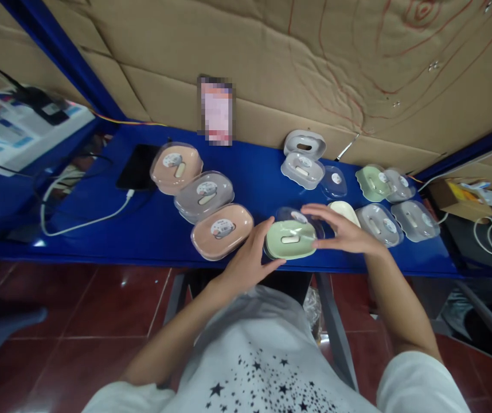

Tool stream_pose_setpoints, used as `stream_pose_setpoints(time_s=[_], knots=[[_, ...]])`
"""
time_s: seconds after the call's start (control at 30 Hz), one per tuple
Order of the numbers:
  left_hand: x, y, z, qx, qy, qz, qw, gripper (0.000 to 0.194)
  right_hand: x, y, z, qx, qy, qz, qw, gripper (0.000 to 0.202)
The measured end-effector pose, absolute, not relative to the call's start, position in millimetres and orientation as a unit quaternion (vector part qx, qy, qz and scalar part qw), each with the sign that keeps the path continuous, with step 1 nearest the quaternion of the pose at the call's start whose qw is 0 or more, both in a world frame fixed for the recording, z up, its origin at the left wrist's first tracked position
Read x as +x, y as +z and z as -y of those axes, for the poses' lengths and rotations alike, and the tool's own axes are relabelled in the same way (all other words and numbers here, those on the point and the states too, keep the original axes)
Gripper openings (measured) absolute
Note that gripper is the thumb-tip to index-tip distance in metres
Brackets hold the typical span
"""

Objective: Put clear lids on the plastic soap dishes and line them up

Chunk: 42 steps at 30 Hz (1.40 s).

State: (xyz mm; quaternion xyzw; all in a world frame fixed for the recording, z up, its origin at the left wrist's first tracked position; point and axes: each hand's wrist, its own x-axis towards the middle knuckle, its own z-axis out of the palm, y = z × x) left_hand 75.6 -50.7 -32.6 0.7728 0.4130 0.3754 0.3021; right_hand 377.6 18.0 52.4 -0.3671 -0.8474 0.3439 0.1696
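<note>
A light green oval soap box (280,250) with a cream-coloured bar in its middle is at the table's front edge. My left hand (246,261) grips its left side, fingers behind and thumb along the front. My right hand (343,232) curves around the right side of a clear lid (299,217) with a round sticker. The lid is tilted over the back of the green box; whether it touches the box all along I cannot tell. Just behind my right hand lies a cream oval piece (344,212), partly covered by the fingers.
Lidded peach (205,244) and grey (190,201) soap boxes stand to the left. Grey boxes (301,179), a loose clear lid (334,183) and a green box (370,192) are farther back and right. A black phone (136,166) with a white cable lies left on the blue table (100,212).
</note>
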Motion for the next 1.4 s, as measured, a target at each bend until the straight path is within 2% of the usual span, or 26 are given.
stream_pose_setpoints(time_s=[0.17,0.37,0.57,0.83,1.0,1.17,1.3,1.4], knots=[[71.0,-29.8,47.6,0.781,0.343,-0.402,0.334,0.108,371.7,51.4,15.3,-0.322,0.313,0.888,0.099,0.07],[69.5,-33.7,44.3,0.787,0.345,-0.402,0.316,0.096,350.7,35.0,31.7,-0.32,0.213,0.911,0.148,0.059],[70.5,-31.6,46.4,0.793,0.341,-0.394,0.316,0.095,353.9,19.6,34.6,-0.338,0.155,0.918,0.139,0.055],[79.9,-35.3,56.9,0.799,0.386,-0.419,0.192,0.072,311.7,24.8,-33.0,-0.369,0.028,0.924,0.094,0.056],[81.2,-38.2,56.9,0.799,0.384,-0.427,0.18,0.06,274.5,27.0,-103.9,-0.4,-0.02,0.914,0.069,0.06],[81.0,-37.9,57.1,0.81,0.369,-0.425,0.162,0.047,293.0,37.4,-153.3,-0.474,-0.048,0.87,0.131,0.067],[82.4,-36.9,57.8,0.82,0.359,-0.421,0.144,0.04,325.1,45.7,-148.3,-0.52,-0.053,0.835,0.172,0.05],[83.5,-37.5,57.7,0.829,0.354,-0.416,0.119,0.038,331.1,45.4,-112.4,-0.478,-0.057,0.864,0.146,0.041]])
